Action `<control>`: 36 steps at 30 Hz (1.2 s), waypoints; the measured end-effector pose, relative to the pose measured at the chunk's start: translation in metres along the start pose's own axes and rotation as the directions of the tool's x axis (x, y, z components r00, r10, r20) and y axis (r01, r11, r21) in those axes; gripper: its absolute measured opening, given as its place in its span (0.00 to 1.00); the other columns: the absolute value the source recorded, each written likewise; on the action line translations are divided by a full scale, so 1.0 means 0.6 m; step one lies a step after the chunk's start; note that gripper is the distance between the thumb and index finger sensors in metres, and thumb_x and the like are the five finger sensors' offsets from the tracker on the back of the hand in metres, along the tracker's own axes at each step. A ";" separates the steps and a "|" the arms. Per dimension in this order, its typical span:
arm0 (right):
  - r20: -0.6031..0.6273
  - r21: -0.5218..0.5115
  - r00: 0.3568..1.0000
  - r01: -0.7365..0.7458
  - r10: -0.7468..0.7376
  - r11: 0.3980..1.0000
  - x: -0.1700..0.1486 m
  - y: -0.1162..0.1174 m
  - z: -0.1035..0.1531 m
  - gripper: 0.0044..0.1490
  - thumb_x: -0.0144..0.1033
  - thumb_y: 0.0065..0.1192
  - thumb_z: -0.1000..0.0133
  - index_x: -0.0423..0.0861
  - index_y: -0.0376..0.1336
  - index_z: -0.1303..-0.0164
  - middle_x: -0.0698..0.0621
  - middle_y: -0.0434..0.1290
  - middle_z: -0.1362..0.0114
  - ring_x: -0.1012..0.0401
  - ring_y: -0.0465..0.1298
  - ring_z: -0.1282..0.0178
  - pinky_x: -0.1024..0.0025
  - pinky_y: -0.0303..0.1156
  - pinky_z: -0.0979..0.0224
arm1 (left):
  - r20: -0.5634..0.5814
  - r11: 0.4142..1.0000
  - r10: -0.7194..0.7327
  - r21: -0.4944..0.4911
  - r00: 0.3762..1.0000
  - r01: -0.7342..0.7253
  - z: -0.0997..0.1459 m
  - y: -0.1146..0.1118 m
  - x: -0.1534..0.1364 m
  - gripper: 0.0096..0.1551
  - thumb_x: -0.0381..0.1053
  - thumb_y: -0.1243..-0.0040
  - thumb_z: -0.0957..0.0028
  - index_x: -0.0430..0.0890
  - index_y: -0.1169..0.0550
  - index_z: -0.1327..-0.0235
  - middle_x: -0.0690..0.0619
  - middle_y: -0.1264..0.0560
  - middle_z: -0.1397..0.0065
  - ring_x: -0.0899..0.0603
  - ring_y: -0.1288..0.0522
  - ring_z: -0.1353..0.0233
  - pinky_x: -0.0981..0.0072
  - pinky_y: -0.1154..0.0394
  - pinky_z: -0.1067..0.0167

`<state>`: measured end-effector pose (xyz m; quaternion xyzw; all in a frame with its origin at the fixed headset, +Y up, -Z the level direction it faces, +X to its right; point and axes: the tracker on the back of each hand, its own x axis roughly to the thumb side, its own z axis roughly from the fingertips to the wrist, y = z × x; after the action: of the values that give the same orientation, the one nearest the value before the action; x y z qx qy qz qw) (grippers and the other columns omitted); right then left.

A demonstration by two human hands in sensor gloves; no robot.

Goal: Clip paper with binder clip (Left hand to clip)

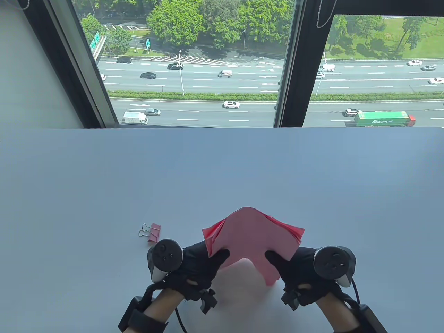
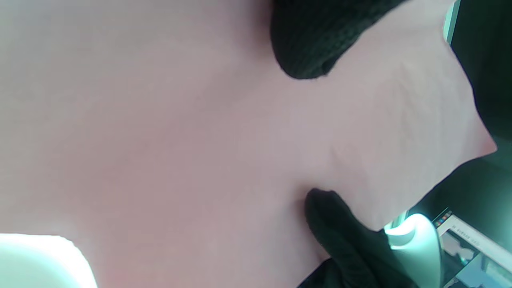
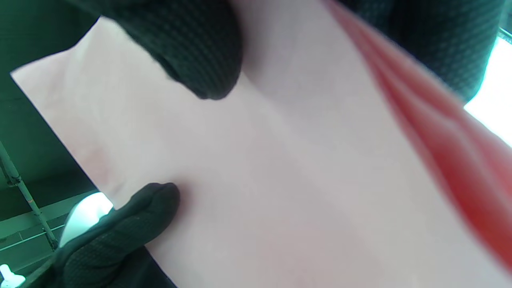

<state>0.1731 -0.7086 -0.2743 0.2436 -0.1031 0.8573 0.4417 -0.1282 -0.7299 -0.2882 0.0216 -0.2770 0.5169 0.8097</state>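
A stack of pink paper [image 1: 250, 239] is held up off the white table [image 1: 222, 173] near the front edge, bowed upward in the middle. My left hand [image 1: 204, 263] grips its left side, thumb on the near face. My right hand [image 1: 291, 265] grips its right side the same way. The paper fills the left wrist view [image 2: 200, 140], with the thumb [image 2: 316, 36] pressed on it. In the right wrist view the paper [image 3: 280, 180] shows its fanned edge, with the thumb [image 3: 192, 48] on its face. A pink binder clip [image 1: 151, 232] lies on the table left of my left hand, untouched.
The table's far edge [image 1: 222, 129] meets a window overlooking a road.
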 end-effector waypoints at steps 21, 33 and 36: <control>-0.035 0.067 0.999 0.015 -0.013 0.998 -0.016 0.004 -0.003 0.32 0.40 0.72 0.49 0.39 0.71 0.37 0.40 0.83 0.43 0.45 0.87 0.54 0.46 0.79 0.49 | -0.049 0.994 0.098 -0.042 0.994 -0.100 0.001 -0.001 -0.013 0.32 0.52 0.43 0.47 0.55 0.27 0.26 0.48 0.21 0.28 0.33 0.19 0.36 0.39 0.23 0.45; -0.173 -0.007 0.973 0.151 -0.150 0.989 -0.065 -0.023 -0.004 0.46 0.53 0.74 0.51 0.41 0.64 0.28 0.42 0.82 0.41 0.44 0.85 0.51 0.45 0.77 0.47 | -0.153 0.886 0.440 -0.086 0.885 -0.455 -0.002 0.026 -0.032 0.29 0.51 0.44 0.47 0.54 0.22 0.30 0.47 0.17 0.34 0.37 0.14 0.43 0.47 0.18 0.51; -0.190 0.009 0.965 0.187 -0.181 0.982 -0.071 -0.019 -0.004 0.47 0.54 0.74 0.51 0.41 0.63 0.27 0.42 0.81 0.40 0.43 0.85 0.50 0.44 0.77 0.47 | -0.146 0.857 0.505 -0.034 0.851 -0.514 -0.001 0.036 -0.035 0.29 0.51 0.44 0.48 0.54 0.22 0.31 0.47 0.17 0.35 0.37 0.14 0.44 0.47 0.18 0.51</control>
<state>0.2026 -0.7311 -0.2986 0.1759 -0.0264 0.8330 0.5239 -0.1526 -0.7368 -0.3038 -0.1161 -0.2370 0.7028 0.6606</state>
